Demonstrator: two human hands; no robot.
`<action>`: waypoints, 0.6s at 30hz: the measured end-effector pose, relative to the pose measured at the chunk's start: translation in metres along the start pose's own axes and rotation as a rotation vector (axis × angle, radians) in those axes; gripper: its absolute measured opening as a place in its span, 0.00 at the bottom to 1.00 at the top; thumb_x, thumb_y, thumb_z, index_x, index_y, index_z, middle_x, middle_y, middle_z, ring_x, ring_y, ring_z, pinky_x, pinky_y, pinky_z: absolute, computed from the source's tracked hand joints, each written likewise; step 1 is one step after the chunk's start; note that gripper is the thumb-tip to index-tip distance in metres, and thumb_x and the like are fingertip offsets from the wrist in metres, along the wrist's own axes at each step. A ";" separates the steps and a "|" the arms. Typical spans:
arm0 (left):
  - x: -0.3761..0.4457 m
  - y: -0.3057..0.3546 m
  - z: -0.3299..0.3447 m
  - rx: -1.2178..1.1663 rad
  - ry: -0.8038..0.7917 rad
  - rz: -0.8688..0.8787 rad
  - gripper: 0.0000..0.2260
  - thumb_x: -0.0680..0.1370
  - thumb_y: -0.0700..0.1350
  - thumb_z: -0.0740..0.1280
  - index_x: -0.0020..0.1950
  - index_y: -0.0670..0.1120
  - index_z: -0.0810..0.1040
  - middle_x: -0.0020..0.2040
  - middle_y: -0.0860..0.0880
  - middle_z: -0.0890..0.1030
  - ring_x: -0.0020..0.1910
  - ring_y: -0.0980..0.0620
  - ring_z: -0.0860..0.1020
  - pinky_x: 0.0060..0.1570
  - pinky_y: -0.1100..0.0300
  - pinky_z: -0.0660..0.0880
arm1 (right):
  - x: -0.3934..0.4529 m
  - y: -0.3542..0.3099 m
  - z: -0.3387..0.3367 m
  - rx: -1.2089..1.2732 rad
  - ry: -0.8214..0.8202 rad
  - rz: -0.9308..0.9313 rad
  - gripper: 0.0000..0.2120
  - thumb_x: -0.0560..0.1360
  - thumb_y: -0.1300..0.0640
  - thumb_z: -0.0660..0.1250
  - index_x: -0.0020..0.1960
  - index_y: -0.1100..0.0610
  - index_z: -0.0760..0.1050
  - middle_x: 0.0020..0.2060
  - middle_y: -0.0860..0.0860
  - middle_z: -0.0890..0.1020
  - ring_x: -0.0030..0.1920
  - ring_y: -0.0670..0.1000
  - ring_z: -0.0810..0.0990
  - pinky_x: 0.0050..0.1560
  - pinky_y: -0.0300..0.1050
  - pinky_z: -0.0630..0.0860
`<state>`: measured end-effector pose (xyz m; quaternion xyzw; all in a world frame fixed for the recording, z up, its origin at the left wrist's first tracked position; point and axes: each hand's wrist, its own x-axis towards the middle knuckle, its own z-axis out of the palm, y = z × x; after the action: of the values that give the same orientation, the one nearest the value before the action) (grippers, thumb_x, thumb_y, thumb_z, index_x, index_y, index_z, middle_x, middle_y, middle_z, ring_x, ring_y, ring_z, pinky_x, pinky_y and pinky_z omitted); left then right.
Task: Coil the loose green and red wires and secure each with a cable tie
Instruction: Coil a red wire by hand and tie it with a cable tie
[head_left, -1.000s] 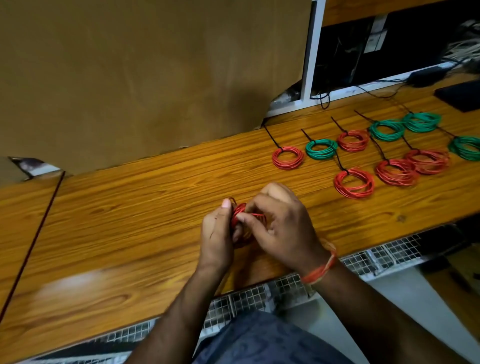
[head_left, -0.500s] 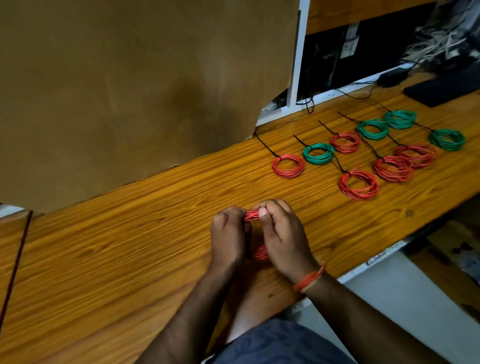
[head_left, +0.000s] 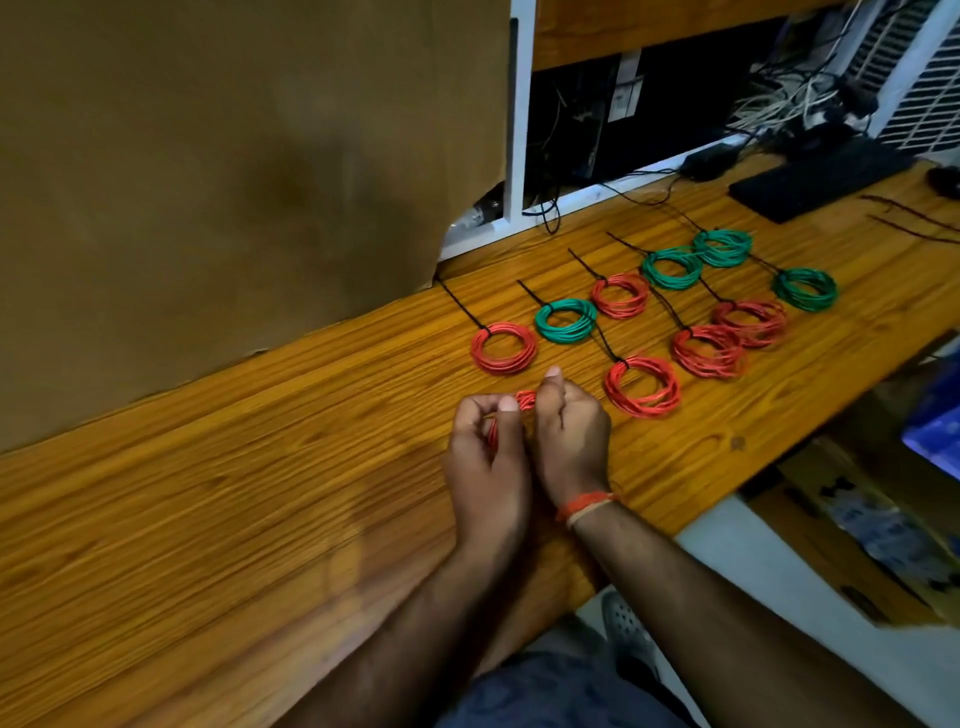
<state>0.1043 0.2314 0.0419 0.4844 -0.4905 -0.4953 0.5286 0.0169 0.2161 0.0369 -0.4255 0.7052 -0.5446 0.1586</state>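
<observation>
Hands, left (head_left: 485, 457) and right (head_left: 571, 441), grip red coil (head_left: 524, 401) (nine tied coils (head_left: 503, 348) beyond).

Plenty of bare desk (head_left: 208, 493) left of the hands. Right side is crowded with tied coils (head_left: 642, 385), and the cardboard sheet (head_left: 234, 182) walls off the back.

wooden desk (head_left: 208, 519) | brown board (head_left: 234, 182) behind | black keyboard (head_left: 821, 179) far right
</observation>
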 end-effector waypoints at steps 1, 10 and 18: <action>0.003 0.000 0.014 -0.017 0.030 -0.023 0.12 0.78 0.57 0.65 0.50 0.50 0.78 0.38 0.48 0.80 0.37 0.50 0.77 0.38 0.50 0.73 | 0.010 0.007 -0.005 0.024 -0.004 0.020 0.25 0.83 0.50 0.55 0.27 0.51 0.62 0.21 0.45 0.67 0.24 0.43 0.70 0.32 0.43 0.57; 0.038 -0.002 0.180 0.060 0.143 0.071 0.16 0.81 0.55 0.66 0.37 0.48 0.72 0.31 0.52 0.73 0.32 0.54 0.70 0.33 0.54 0.68 | 0.123 0.080 -0.095 0.064 0.034 -0.143 0.24 0.83 0.48 0.53 0.32 0.56 0.69 0.25 0.53 0.74 0.27 0.49 0.67 0.31 0.51 0.59; 0.054 -0.010 0.305 0.042 -0.086 -0.076 0.18 0.78 0.62 0.66 0.38 0.51 0.70 0.30 0.42 0.71 0.31 0.45 0.69 0.30 0.44 0.68 | 0.204 0.136 -0.187 0.133 0.040 -0.069 0.22 0.83 0.56 0.56 0.30 0.51 0.65 0.22 0.44 0.68 0.26 0.41 0.70 0.28 0.34 0.60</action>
<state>-0.1995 0.1685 0.0488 0.4920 -0.5042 -0.5250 0.4776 -0.2893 0.1824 0.0300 -0.4273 0.6552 -0.6037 0.1537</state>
